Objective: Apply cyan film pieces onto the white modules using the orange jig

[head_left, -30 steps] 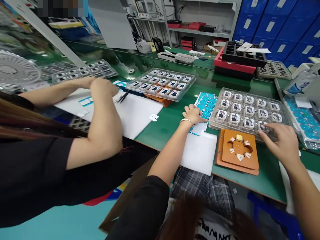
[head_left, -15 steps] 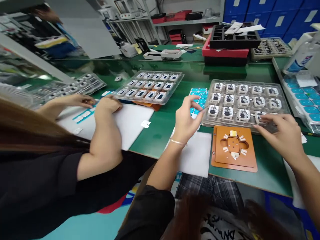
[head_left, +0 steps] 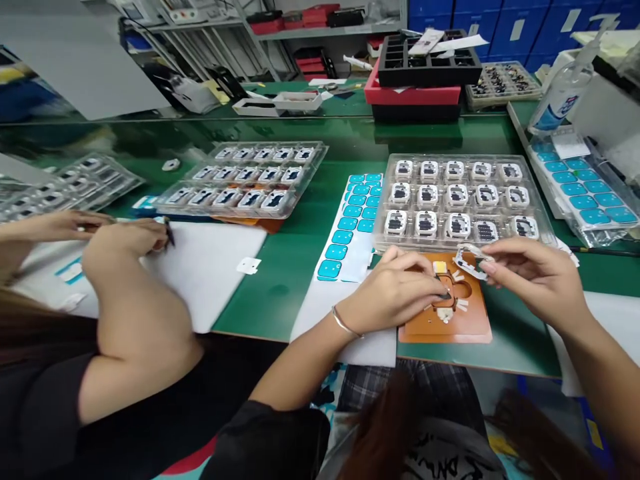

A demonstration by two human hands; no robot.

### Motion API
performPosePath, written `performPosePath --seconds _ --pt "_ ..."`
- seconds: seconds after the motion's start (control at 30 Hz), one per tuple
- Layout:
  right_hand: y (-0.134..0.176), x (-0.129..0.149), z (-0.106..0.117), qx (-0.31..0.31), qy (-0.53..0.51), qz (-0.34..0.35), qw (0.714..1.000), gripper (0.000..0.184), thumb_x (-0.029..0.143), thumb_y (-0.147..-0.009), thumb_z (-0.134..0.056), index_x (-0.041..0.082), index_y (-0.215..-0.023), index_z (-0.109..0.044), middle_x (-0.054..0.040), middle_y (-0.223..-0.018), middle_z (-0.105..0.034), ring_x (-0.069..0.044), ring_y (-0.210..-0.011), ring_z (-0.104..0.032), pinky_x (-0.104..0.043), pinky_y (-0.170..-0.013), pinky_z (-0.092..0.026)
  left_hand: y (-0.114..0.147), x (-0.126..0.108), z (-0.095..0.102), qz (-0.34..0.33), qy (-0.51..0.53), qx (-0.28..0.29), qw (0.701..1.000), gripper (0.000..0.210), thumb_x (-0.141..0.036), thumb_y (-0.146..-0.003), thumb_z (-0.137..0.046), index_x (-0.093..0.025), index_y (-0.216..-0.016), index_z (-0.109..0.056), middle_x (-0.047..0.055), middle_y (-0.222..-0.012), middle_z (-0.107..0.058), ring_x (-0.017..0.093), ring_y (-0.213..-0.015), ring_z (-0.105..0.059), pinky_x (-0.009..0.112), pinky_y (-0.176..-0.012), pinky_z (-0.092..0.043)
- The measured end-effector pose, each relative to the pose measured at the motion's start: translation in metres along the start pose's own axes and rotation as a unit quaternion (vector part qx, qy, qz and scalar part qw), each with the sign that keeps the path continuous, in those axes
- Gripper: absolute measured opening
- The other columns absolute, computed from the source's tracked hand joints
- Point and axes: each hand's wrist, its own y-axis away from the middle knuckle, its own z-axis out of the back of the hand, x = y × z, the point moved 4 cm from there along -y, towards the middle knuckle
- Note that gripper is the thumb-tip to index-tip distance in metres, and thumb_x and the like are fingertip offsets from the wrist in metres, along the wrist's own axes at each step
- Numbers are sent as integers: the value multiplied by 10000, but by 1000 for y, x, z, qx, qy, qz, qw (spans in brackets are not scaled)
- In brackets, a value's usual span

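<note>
Clearly, right hand (head_left: pixel 540 277) pinches rounded white frame (head_left: pixel 465 267) near flat orange plate (head_left: pixel 467 327).

A black sleeve (head_left: pixel 265 437) and thin pale bracelet (head_left: pixel 341 323) are worn.

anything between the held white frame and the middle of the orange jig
Partly: the left hand reaches over the jig from the left, its fingertips at the middle. Nothing visible blocks the frame from the jig's right side.

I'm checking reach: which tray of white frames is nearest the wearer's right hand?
The right-hand tray, just beyond the orange plate. The right hand is close to its near edge; the middle tray and left trays lie farther left.
</note>
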Motion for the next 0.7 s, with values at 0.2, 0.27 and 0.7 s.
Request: performPosePath --seconds 0.2,0.27,0.7 --pt "-1 0 -2 83 37 2 996 133 277 -876 -685 239 -991 -740 -25 -878 -712 -117 -610 -665 -242 -559 -592 -1 3 0 -48 46 8 998 209 -80 -948 -502 -221 -983 -653 23 -1152 -734 125 -1017 -664 310 -839 -465" --pt "-2 1 1 95 92 26 991 118 296 -877 -687 226 -954 -741 -20 -816 -724 -116 -599 -644 -227 -534 -555 -1 5 -1 -47 42 17 998 240 -63 -939 -473 -214 -971 -657 47 -1187 -717 120 -1004 -666 320 -900 -491" --pt "-9 -3 11 162 123 83 976 185 353 -855 -717 225 -987 -736 -77 -1067 -686 -141 -696 -656 -256 -511 -510 -1 7 1 -51 8 68 996 246 -119 -907 -504 -250 -998 -692 -28 -1119 -743 240 -1173 -556 432 -935 -404"
